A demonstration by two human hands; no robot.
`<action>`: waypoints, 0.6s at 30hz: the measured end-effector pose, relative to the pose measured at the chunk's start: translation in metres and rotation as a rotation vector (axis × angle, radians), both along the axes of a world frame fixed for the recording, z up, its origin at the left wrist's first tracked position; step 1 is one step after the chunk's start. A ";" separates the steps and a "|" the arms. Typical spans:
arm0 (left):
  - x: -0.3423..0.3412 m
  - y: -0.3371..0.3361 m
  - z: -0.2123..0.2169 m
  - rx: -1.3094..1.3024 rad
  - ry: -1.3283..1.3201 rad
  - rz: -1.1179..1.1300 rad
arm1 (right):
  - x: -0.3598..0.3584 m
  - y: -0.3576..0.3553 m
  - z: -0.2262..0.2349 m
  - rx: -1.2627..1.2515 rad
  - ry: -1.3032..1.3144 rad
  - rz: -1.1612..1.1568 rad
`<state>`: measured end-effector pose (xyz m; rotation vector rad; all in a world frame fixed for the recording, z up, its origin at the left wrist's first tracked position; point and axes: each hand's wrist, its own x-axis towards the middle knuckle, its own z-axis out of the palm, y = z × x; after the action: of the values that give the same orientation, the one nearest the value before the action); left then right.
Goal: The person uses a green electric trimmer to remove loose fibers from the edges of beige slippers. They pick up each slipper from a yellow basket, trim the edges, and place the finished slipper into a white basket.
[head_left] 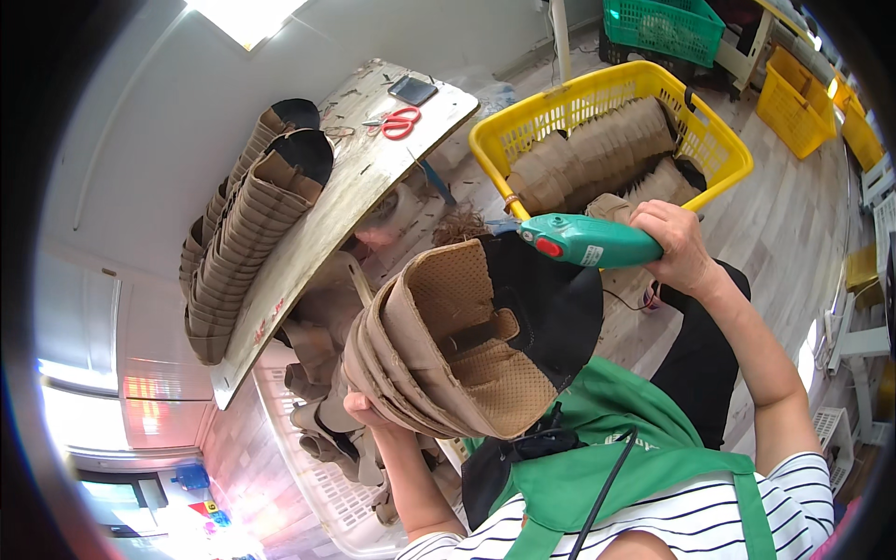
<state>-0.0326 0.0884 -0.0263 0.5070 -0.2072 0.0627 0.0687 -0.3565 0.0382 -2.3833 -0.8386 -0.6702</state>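
My left hand (370, 411) grips a nested stack of tan stitched shoe uppers (401, 345) from below, and most of its fingers are hidden behind them. The uppermost one opens toward me, showing a perforated tan lining and a wide black panel (551, 299). In my right hand (674, 245) is a green handheld electric cutter (593, 241) with a red button. Its bluish tip lies at the far edge of the black panel, beside a tuft of brown threads (459, 226); whether it touches cannot be made out.
On the white worktable (373, 177) stand long stacks of tan uppers (257, 224), red-handled scissors (399, 123) and a phone (413, 91). A yellow basket (737, 173) holds more stacks. Below the table, a white basket (322, 509) contains loose pieces. Green (663, 28) and yellow crates (793, 103) stand farther back.
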 end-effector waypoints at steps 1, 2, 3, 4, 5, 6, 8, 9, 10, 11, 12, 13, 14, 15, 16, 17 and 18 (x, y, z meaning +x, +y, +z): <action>-0.001 0.002 -0.004 -0.008 0.015 0.024 | 0.000 -0.001 -0.001 0.024 -0.006 0.008; -0.001 0.004 -0.007 -0.016 0.030 0.049 | -0.001 -0.003 -0.001 0.047 -0.011 0.016; -0.001 0.005 -0.009 -0.026 0.043 0.074 | -0.001 -0.004 -0.001 0.054 -0.016 0.017; -0.003 0.006 -0.009 -0.002 0.037 0.038 | -0.003 -0.006 -0.001 0.060 -0.021 0.017; -0.004 0.007 -0.011 0.000 0.041 0.027 | -0.003 -0.007 -0.001 0.067 -0.025 0.017; -0.004 0.006 -0.008 0.005 0.046 0.011 | -0.004 -0.009 -0.001 0.059 -0.020 0.019; -0.004 0.006 -0.010 -0.012 0.051 0.000 | -0.004 -0.012 -0.002 0.043 -0.009 0.023; -0.005 0.008 -0.013 -0.009 0.056 0.001 | -0.005 -0.011 -0.002 0.040 -0.006 0.034; -0.006 0.010 -0.016 -0.007 0.062 0.001 | -0.005 -0.011 -0.001 0.037 -0.004 0.046; -0.007 0.012 -0.019 -0.004 0.067 0.001 | -0.005 -0.010 0.001 0.035 -0.001 0.057; -0.007 0.011 -0.018 -0.010 0.078 -0.002 | -0.005 -0.010 0.001 0.031 0.001 0.058; -0.007 0.008 -0.017 -0.016 0.089 -0.005 | -0.005 -0.010 0.002 0.028 0.004 0.059; -0.008 0.006 -0.017 -0.022 0.099 -0.008 | -0.005 -0.010 0.002 0.024 0.006 0.060; -0.008 0.007 -0.019 -0.017 0.111 0.008 | -0.006 -0.009 0.003 0.031 0.015 0.070; -0.009 0.008 -0.022 -0.013 0.122 0.024 | -0.006 -0.009 0.003 0.037 0.024 0.080; -0.010 0.009 -0.024 -0.009 0.133 0.041 | -0.006 -0.009 0.004 0.044 0.033 0.090; -0.008 0.002 -0.017 -0.006 0.099 0.004 | -0.007 -0.009 0.004 0.031 0.034 0.089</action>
<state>-0.0410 0.0909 -0.0434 0.5028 -0.1089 0.0416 0.0618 -0.3656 0.0421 -2.3088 -0.9080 -0.6010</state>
